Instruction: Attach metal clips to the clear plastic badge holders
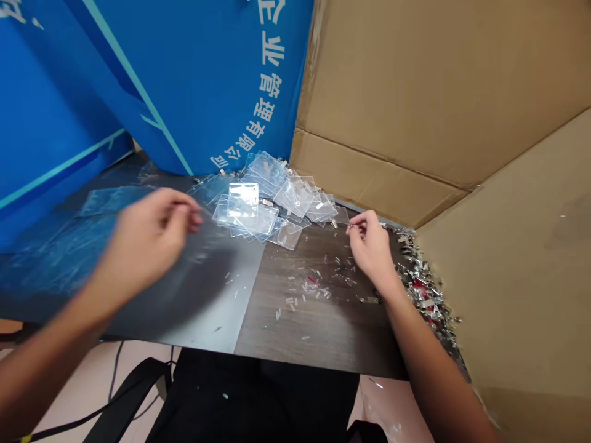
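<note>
A loose heap of clear plastic badge holders (272,203) lies at the far edge of the dark wood-grain table (332,335). My left hand (152,237) is blurred by motion, with its fingertips pinched close to the heap's left side. I cannot tell whether those fingers hold anything. My right hand (372,249) rests just right of the heap, its fingertips pinched on a small shiny metal clip (351,226). Short clear plastic strips (314,289) lie scattered below the heap, near my right wrist.
A drift of metal clips (425,283) with some red bits lies along the right side of the table against a cardboard box wall (508,246). A translucent plastic mat (217,301) covers the table's left part. A blue printed banner (184,80) stands behind.
</note>
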Motion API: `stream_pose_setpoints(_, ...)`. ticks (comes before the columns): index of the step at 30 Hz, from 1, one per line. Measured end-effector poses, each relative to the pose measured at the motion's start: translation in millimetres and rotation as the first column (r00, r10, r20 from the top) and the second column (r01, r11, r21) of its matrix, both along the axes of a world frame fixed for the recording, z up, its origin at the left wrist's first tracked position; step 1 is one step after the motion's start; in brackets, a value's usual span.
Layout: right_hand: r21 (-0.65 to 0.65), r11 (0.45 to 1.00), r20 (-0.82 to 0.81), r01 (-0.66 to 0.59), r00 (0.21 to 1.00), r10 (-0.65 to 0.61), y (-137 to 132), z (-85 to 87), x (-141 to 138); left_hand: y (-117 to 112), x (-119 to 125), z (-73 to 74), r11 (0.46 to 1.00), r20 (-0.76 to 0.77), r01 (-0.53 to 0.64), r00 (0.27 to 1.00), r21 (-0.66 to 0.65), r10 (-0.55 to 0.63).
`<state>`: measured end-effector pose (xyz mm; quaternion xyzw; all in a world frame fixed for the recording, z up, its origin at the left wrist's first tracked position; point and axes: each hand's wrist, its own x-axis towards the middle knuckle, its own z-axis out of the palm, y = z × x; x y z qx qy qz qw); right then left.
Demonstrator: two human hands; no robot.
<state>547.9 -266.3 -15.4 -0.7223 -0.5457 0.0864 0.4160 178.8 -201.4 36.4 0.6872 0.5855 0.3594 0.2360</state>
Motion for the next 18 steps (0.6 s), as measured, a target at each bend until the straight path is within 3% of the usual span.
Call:
stream_pose_setpoints(3,-0.014,0.97,-0.248,-0.243,0.941,0.232,-6.0,-7.3,-26.6,3.0,53.7,-15.5,0.943,0.285,0.271,0.935,-0.192,-0.211)
stream_pose_setpoints(5,-0.035,0.908,-0.397,-0.417,0.84,0.371,-10.6,-11.5,-41.8,7.0,85.5,-32.5,0.887,0.461,0.383,0.856,-0.258,-0.235)
stream_pose_setpoints(7,-0.023,0.847,-0.48,-0.531,0.749,0.456,-14.2,-13.9,-52.1,9.7,106.1,-50.2,0.87,0.549,0.429,0.8,-0.241,-0.243)
stream_pose_setpoints(9,-0.05,0.84,-0.432,-0.54,0.77,0.469,-16.3,-14.8,-57.0,9.8,114.3,-65.2,0.87,0.59,0.454,0.762,-0.191,-0.267)
stream_pose_setpoints(12,-0.093,0.881,-0.327,-0.464,0.85,0.413,-17.0,-16.1,-58.3,5.6,112.1,-78.9,0.856,0.641,0.501,0.701,-0.129,-0.314)
stream_pose_setpoints(18,-0.077,0.872,-0.292,-0.484,0.847,0.445,-17.9,-19.1,-58.8,-3.7,106.1,-84.7,0.787,0.726,0.616,0.555,-0.029,-0.407)
